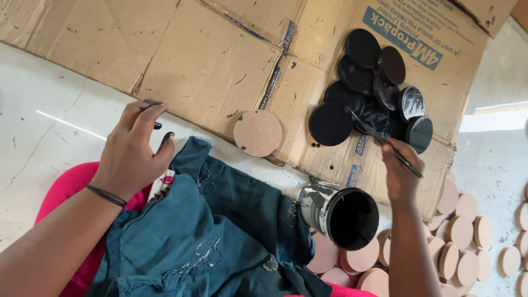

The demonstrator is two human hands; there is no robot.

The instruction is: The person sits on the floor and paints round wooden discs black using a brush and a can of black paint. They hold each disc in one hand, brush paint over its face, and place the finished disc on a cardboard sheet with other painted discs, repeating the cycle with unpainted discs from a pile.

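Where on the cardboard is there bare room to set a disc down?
Free: the cardboard left of the unpainted disc, above the left hand. Crowded: the black discs by the right hand, brush, paint can.

Bare cardboard (165, 55) lies open left of the unpainted disc (257, 132); painted black discs (374, 88) crowd its right, probably wet; the paint can (341, 214) blocks below.

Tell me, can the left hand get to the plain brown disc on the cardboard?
Probably yes. The left hand hangs open with nothing in it, and only bare cardboard and a fold of teal cloth lie between it and the unpainted disc. Nothing covers the disc.
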